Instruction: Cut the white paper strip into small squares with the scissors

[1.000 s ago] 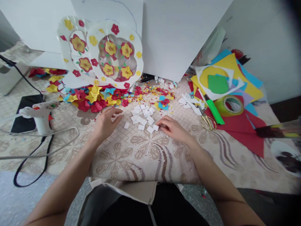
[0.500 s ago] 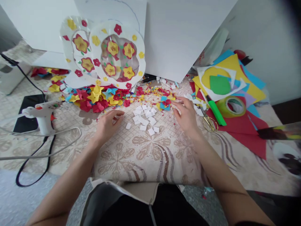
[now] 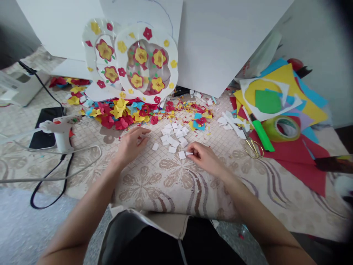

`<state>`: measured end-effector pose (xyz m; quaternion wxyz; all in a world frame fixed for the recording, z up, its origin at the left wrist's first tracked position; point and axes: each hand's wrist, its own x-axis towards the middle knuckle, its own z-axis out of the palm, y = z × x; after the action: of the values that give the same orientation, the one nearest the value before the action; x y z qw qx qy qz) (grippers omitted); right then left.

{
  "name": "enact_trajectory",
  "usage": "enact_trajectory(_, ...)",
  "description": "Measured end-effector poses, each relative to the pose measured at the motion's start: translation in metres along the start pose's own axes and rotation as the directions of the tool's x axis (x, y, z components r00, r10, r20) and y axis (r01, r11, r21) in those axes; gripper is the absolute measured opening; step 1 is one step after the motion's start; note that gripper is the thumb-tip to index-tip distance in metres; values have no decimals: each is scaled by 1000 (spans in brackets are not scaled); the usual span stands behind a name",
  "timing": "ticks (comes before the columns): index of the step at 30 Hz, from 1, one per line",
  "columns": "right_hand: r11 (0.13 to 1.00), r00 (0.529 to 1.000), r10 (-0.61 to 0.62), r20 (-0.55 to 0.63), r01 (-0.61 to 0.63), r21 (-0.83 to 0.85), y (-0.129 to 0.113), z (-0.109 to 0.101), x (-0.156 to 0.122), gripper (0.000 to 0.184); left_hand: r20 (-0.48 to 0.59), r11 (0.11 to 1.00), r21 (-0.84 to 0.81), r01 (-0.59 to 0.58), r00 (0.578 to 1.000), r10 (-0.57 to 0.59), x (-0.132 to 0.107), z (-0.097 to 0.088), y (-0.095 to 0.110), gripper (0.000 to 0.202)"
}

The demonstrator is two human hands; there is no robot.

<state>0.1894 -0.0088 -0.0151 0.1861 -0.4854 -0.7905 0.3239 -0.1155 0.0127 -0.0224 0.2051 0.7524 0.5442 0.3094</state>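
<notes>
White paper squares point(image 3: 173, 138) lie heaped between both hands. The right hand point(image 3: 205, 158), just right of the heap's near edge, seems to pinch one small square point(image 3: 189, 153) at its fingertips. The left hand point(image 3: 132, 143) rests loosely curled, flat at the heap's left side, holding nothing.

Both forearms are left bare (no sleeves are seen). A beige open garment point(image 3: 165, 224) is worn over black clothing point(image 3: 204, 243).

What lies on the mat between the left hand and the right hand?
In the head view, small white paper squares lie scattered between the left hand and the right hand, whose fingertips pinch one square.
</notes>
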Motion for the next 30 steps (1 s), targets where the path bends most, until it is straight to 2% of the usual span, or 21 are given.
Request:
enact_trajectory(3, 999, 999, -41, -8, 41, 3, 2, -3, 0, 24, 53, 998, 11, -59, 997, 58, -4, 3, 4, 26)
enact_trajectory(6, 998, 998, -60, -34, 61, 26, 4, -5, 1, 22, 146, 993, 32, -117, 983, 112, -9, 7, 8, 29)
enact_trajectory(9, 997, 999, -33, -38, 35, 72, 6, -6, 2, 21, 137, 992, 15, -125, 983, 122, -13, 9, 9, 21)
enact_trajectory(12, 993, 999, -24, -23, 27, 116, 6, -6, 2, 22, 90, 997, -58, -46, 995, 51, -14, 7, 9, 21)
enact_trajectory(14, 991, 1000, -20, -15, 22, 134, 6, -6, 1, 21, 100, 983, -176, 44, 995, -27, -16, 7, 11, 25)
enact_trajectory(16, 988, 1000, -5, -9, 6, 156, 6, -5, 1, 22, 163, 936, -329, 128, 984, -77, -18, 9, 17, 29)
enact_trajectory(18, 982, 1000, 12, -5, -11, 188, 7, -5, 0, 22, 238, 875, -451, 176, 969, -72, -20, 13, 24, 31)
enact_trajectory(20, 972, 1000, 24, -3, -22, 235, 9, -4, 0, 21, 279, 841, -505, 195, 959, -55, -20, 18, 32, 31)
enact_trajectory(26, 898, 991, 111, 74, -132, 419, 11, -3, -1, 24, 247, 886, -422, 193, 965, -92, -15, 20, 42, 32)
enact_trajectory(28, 899, 987, 103, 122, -145, 413, 11, -2, -1, 24, 250, 899, -398, 183, 964, -86, -13, 20, 44, 31)
enact_trajectory(30, 930, 992, 71, 105, -104, 354, 11, -2, -1, 24, 256, 907, -388, 163, 965, -64, -12, 20, 46, 29)
